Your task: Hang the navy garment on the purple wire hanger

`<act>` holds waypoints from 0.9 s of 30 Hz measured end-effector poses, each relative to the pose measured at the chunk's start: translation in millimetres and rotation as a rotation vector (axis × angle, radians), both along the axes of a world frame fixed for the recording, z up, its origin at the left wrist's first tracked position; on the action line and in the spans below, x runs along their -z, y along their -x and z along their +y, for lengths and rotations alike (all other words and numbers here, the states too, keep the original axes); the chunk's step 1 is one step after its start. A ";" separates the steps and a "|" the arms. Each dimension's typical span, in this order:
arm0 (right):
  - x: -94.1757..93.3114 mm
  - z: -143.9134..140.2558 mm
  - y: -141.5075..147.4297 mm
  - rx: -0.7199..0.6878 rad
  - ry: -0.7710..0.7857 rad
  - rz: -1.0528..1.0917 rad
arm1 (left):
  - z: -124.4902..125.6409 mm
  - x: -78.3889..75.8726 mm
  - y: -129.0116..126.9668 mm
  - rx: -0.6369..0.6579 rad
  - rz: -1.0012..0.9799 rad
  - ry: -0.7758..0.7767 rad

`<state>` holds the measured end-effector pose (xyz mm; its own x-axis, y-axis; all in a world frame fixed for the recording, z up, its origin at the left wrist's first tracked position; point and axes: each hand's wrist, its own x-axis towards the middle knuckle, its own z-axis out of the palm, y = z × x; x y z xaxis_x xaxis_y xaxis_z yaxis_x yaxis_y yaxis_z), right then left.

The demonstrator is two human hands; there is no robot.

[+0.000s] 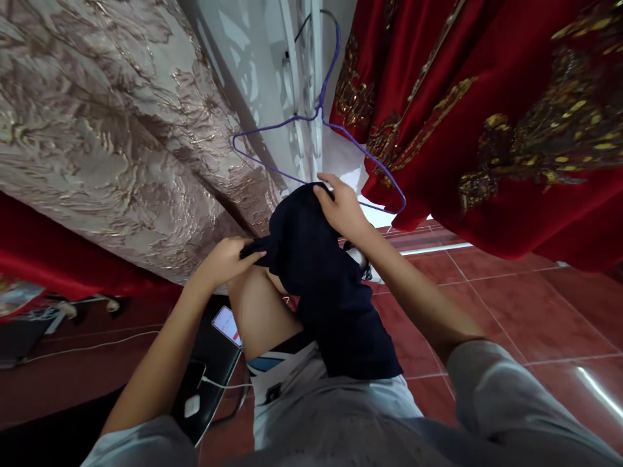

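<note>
While the dark navy cloth point(321, 266) lies draped over the wearer's lap, its upper part bunched between the two hands and its lower part reaching the grey shirt point(360, 425), fabric hems the spot in on both sides. The left hand point(228, 259) has thumb and fingers clamped on a narrow gathered edge of the cloth; the right hand point(343, 207) lies at its top, thumb on the fabric and forefinger stretched just past it, though I cannot tell whether the hidden fingers grip. Just beyond hangs a purple hanger point(320, 111), bare of clothing, in front of white metal bars point(316, 65) and a pale wall dappled with light. On the left falls a pinkish, raised-pattern drape point(126, 123) with glinting threads, and on the right a glossy red fabric point(452, 130) with gold sequin work. The floor point(491, 305) is of reddish-brown tiles with pale joints, a streak of light reflected near the right edge. Beside the bare left thigh point(263, 305), a shiny black surface point(214, 353) carries a phone with a lit screen point(227, 324), a small white case point(191, 406) and a dark device with a white cable plugged in.
</note>
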<state>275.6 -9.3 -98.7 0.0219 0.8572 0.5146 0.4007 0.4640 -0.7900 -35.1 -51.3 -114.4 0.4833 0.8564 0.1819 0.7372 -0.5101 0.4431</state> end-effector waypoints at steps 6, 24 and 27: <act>29.6 6.8 -36.4 -0.090 0.002 -0.095 | -2.9 -6.5 32.5 -0.088 0.060 0.034; -0.6 -44.9 -91.2 0.018 0.048 -0.232 | 61.6 -73.5 -47.8 -0.364 0.316 -0.020; -0.3 -44.9 -90.7 -0.010 0.051 -0.226 | 52.1 -75.5 -40.4 -0.307 0.183 -0.189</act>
<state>366.3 -54.2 -98.4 -0.0979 0.8816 0.4617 0.5653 0.4311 -0.7033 5.3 0.9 -38.8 0.2494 0.9255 0.2850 0.9260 -0.3141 0.2096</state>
